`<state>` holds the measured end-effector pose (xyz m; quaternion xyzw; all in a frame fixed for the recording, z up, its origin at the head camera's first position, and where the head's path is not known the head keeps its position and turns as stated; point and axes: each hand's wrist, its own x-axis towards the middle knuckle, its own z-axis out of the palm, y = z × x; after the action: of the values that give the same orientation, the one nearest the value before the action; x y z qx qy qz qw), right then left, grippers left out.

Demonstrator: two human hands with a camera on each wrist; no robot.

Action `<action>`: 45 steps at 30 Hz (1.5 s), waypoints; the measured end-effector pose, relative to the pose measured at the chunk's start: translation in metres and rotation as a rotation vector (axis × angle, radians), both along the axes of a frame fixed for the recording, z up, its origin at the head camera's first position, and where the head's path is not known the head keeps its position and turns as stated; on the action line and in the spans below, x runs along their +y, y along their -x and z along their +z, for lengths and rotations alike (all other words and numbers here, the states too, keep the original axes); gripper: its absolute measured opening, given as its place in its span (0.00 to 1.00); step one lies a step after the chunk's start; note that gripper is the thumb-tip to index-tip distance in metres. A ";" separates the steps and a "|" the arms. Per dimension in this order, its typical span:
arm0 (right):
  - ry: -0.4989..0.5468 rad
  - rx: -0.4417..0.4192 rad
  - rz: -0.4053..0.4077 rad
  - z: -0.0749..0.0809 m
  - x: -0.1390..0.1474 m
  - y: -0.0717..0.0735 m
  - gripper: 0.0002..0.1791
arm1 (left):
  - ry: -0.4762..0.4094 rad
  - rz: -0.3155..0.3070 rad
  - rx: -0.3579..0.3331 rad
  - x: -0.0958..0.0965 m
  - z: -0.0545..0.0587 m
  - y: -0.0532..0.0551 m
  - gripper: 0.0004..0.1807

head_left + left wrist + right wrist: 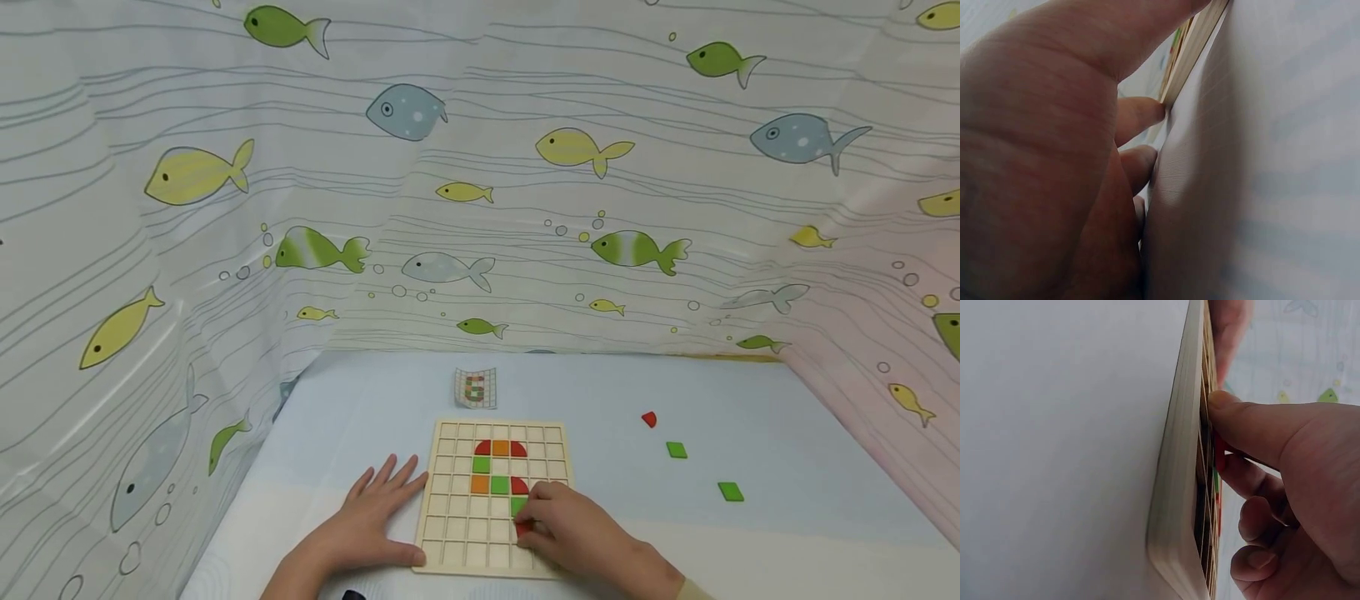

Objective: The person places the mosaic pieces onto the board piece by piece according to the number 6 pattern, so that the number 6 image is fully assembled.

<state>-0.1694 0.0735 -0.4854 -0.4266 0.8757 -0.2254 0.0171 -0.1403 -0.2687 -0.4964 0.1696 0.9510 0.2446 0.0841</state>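
Note:
A light wooden grid board (456, 529) lies on the table. My left hand (367, 517) is spread at its left side, with fingers straight and the thumb touching the lower left corner. With thumb and forefinger my right hand (570, 529) pinches a red piece (1219, 450) at the board's right part, just below a green square (517, 507); its shape is mostly hidden. Other cells hold red quarter-round pieces (519, 486), orange squares (480, 484) and green squares (482, 465). In the left wrist view, fingertips (1147, 115) meet the board's edge.
A small pattern card (476, 389) with a coloured figure on a grid lies behind the board. To the right are a loose red quarter-round piece (649, 419) and two green squares (677, 450). A fish-printed curtain (525, 217) surrounds the table.

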 end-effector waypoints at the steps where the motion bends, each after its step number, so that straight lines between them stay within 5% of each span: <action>1: 0.001 -0.005 -0.002 0.000 0.000 0.000 0.07 | 0.000 0.000 -0.003 0.000 0.000 0.000 0.60; 45: 0.018 -0.077 -0.041 0.000 -0.004 0.002 0.11 | 0.008 -0.006 0.006 0.000 -0.001 0.001 0.60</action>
<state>-0.1710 0.0693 -0.4859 -0.3995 0.8810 -0.2500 0.0425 -0.1416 -0.2687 -0.4976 0.1726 0.9517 0.2399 0.0828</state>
